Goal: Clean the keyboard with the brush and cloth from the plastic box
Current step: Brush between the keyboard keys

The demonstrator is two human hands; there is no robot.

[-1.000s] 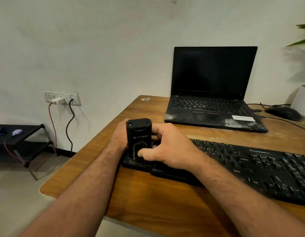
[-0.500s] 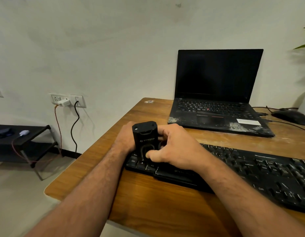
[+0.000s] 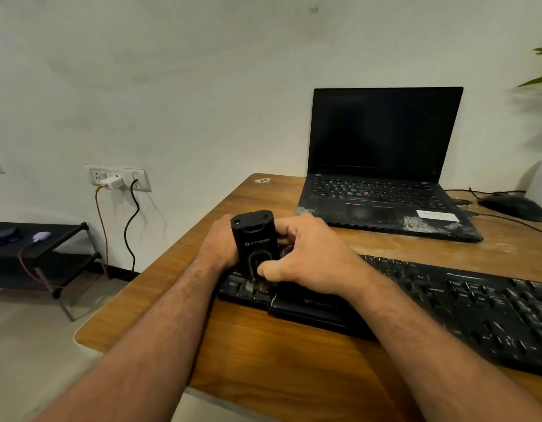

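Note:
A black keyboard (image 3: 464, 303) lies across the wooden desk (image 3: 263, 345), its left end under my hands. A black brush block (image 3: 253, 239) marked with white lettering stands upright on the keyboard's left corner, pale bristles showing at its base by the Ctrl key. My left hand (image 3: 219, 243) grips the block from the left. My right hand (image 3: 306, 257) grips it from the right, thumb on its front face. No cloth or plastic box is in view.
An open black laptop (image 3: 382, 166) with dusty palm rest sits behind the keyboard. A black mouse (image 3: 513, 207) and cables lie at the far right. Wall sockets (image 3: 117, 178) with plugs and a low black shelf (image 3: 35, 248) are to the left, off the desk.
Both hands stay wrapped round the brush on the keyboard's left corner, shifting it slightly. The camera has turned a little to the left.

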